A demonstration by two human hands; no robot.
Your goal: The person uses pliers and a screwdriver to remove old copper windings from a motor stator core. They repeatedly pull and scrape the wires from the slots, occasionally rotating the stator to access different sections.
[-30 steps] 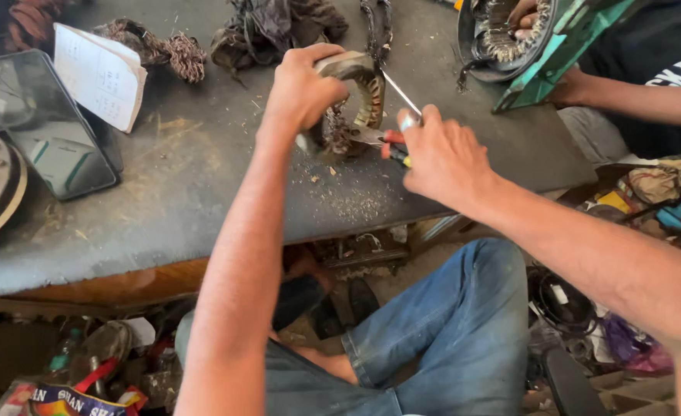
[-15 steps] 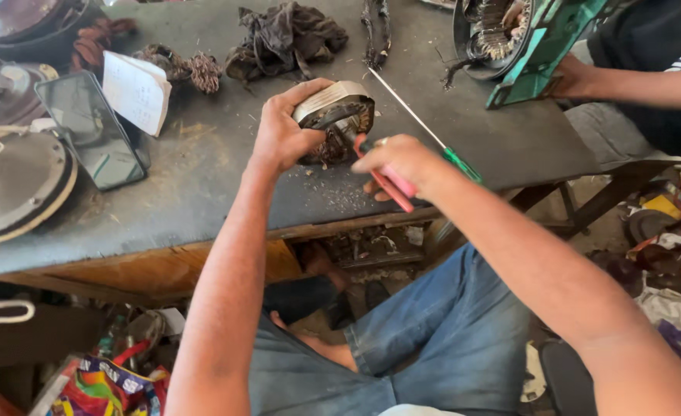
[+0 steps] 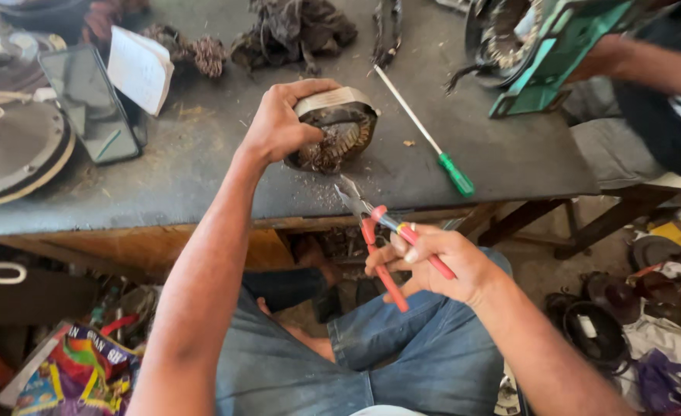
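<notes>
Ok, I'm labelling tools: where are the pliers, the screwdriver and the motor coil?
pliers (image 3: 387,266): head view, red handle.
screwdriver (image 3: 457,176): head view, green handle.
motor coil (image 3: 346,137): head view, copper winding.

Repair workshop: grimy workbench (image 3: 202,177), motor windings (image 3: 510,38), screwdriver (image 3: 425,135), scattered scrap.

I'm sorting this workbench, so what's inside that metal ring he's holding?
Inside the metal ring, tangled coppery wire windings show. The left hand covers its left side, so what is there cannot be seen.
</notes>
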